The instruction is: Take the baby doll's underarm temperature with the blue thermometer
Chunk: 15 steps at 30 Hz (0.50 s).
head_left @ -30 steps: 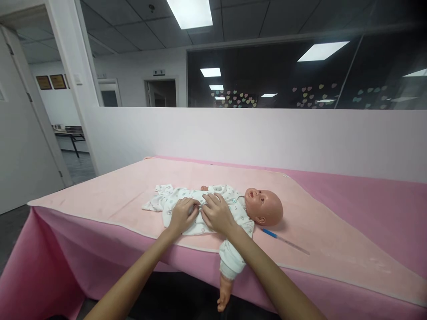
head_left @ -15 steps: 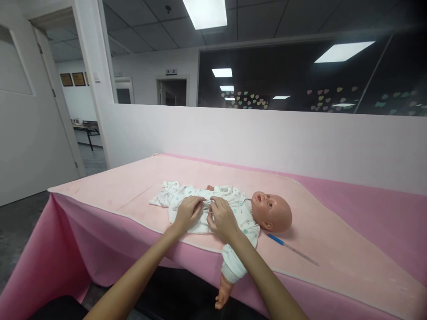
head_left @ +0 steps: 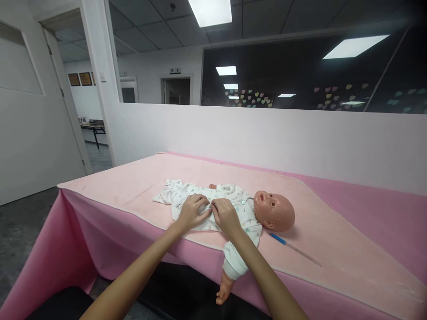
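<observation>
White printed cloth garment, on a doll near the tabletop's front edge; probably light, soft, best taken by its front, where left hand and right hand pinch it between fingers.

doll mid-mat, open room left
</observation>
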Tool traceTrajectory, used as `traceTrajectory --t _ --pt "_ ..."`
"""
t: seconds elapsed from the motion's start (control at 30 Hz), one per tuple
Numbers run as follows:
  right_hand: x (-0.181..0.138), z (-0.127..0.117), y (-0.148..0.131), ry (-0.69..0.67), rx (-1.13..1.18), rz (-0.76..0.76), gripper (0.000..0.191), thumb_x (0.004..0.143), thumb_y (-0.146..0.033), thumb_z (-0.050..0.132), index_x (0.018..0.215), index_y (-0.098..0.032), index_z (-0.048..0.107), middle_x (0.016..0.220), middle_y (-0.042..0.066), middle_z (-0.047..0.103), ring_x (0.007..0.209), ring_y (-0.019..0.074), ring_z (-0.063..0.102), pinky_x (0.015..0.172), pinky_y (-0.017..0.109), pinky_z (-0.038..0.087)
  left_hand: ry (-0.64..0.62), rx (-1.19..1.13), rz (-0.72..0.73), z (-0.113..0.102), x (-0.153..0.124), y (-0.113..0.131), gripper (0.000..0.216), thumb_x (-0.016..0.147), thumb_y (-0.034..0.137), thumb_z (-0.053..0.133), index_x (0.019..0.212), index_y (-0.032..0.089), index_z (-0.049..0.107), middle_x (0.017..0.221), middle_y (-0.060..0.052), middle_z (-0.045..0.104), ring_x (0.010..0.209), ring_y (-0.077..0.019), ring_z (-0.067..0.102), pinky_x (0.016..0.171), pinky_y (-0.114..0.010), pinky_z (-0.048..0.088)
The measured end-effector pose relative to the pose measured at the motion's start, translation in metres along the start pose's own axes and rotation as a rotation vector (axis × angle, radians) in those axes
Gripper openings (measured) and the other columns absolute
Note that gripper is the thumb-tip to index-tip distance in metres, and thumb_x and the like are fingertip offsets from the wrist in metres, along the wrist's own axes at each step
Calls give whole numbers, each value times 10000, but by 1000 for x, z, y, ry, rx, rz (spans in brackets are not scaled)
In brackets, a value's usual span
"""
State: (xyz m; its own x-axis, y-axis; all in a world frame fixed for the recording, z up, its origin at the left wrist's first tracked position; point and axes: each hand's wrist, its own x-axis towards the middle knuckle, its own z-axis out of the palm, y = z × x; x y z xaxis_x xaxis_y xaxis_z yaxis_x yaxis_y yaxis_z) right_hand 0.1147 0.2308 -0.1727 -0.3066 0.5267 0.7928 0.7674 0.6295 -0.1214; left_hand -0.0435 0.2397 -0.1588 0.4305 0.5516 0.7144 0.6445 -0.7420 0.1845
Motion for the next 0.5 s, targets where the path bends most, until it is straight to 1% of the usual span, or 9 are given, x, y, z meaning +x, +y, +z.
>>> traceTrajectory --t 0.1,0.27,0.4,0.5 --pt "0 -3 -1 -11 40 26 145 828 -115 398 819 -178 528 748 38 572 733 168 493 691 290 384 4 37 25 2 0 0 157 807 301 481 896 204 566 951 -36 582 859 -160 526 769 -310 391" --pt "-1 -4 -3 12 93 45 188 766 -72 412 850 -175 545 782 40 592 759 172 510 702 290 397 23 87 59 6 -1 -4 170 820 313 473 908 207 574 989 -39 566 876 -157 522 779 -310 398" --pt "0 -4 -3 27 89 51 201 745 -66 421 856 -177 547 785 36 597 767 167 516 710 285 403 34 118 100 9 -2 -6 164 829 288 460 917 205 571 975 -43 570 871 -157 523 775 -310 406" --pt "0 -3 -2 27 97 60 195 745 -74 424 855 -177 547 784 38 598 764 173 518 710 293 404 46 132 138 12 -2 -6 156 838 252 440 923 194 557 1001 -51 566 900 -161 523 787 -310 413"
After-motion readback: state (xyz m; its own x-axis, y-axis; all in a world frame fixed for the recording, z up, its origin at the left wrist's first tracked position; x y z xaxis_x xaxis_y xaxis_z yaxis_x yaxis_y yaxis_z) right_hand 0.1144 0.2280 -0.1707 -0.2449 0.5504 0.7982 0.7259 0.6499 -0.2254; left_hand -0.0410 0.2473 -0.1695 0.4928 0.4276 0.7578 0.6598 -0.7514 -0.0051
